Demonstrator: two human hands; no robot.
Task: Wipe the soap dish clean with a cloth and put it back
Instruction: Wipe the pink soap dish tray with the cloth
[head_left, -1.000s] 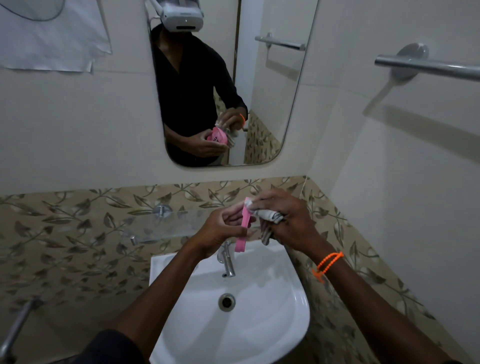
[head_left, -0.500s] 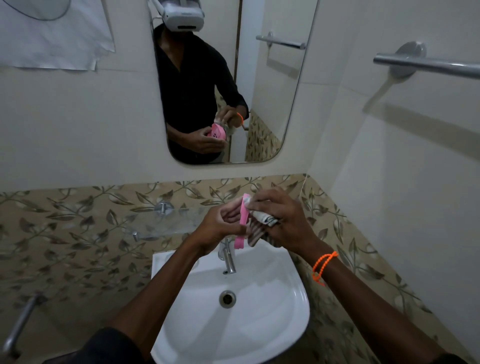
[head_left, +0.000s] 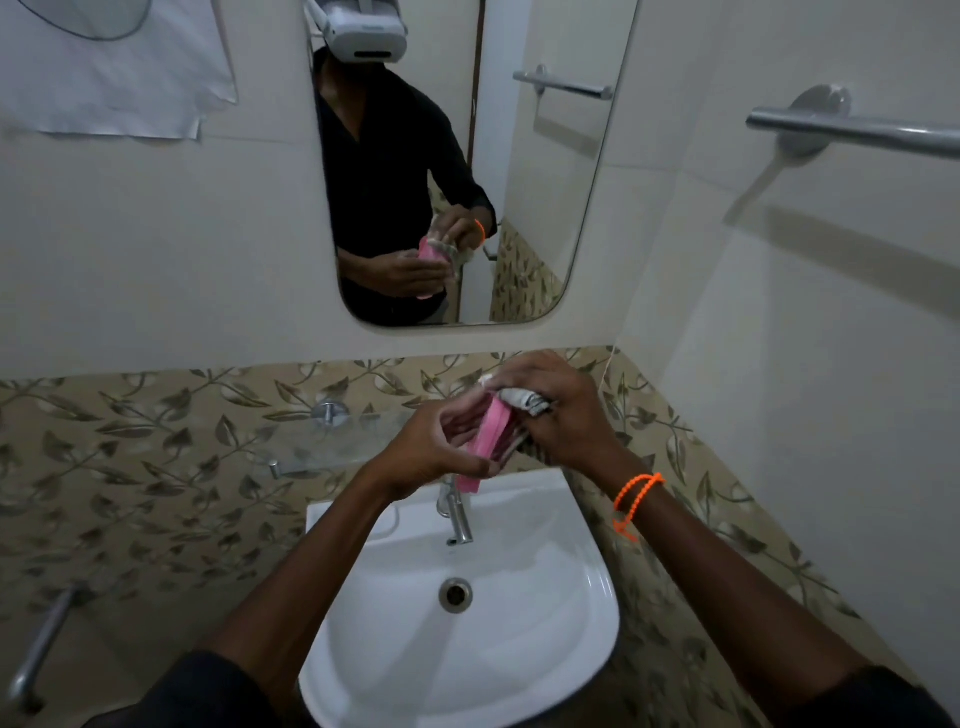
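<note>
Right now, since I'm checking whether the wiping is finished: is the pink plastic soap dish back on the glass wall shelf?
No, the pink plastic soap dish is held in the left hand above the white basin, the right hand pressing a cloth on it.

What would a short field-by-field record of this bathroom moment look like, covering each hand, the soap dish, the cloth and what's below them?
left hand: grips the pink soap dish, held on edge
right hand: holds the bunched cloth against the dish
soap dish: pink, above the tap, between both hands
cloth: pale with dark stripes, pressed on the dish's right face
wash basin: white, under the hands, drain in the middle
tap: chrome, at the basin's back edge
wrist: orange bead bracelet on the right
stage: wiping, dish not yet put back
</note>
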